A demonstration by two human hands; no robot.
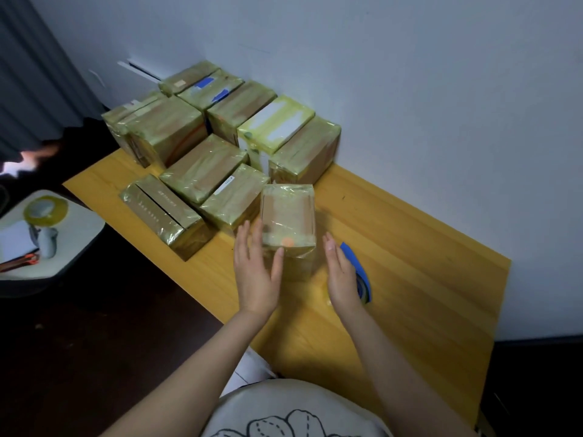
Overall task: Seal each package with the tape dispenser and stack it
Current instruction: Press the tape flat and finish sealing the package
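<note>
Cardboard shows brown under glossy, crinkled clear tape on the box [288, 222], a squarish block standing on the desk [410, 263] between the two hands. Behind it, more taped boxes [202, 171] of the same yellow-green sheen sit packed together, some stacked, reaching back to the wall [410, 74]. The desk is smooth yellow wood, set into a corner of pale wall, with a grey pleated curtain [34, 74] at left and dark floor [110, 342] below. A tape roll [45, 209] lies on a white seat [82, 234] at left.

The left hand [257, 272] has straight, spread fingers [244, 238] along the box's left side, with the thumb against its near face. The right hand [342, 275] holds nothing. Its fingers [331, 247] are straight and together, just beside the box's right side; whether they touch it is unclear. A blue dispenser [362, 275] lies on the desk, partly hidden behind that hand.
</note>
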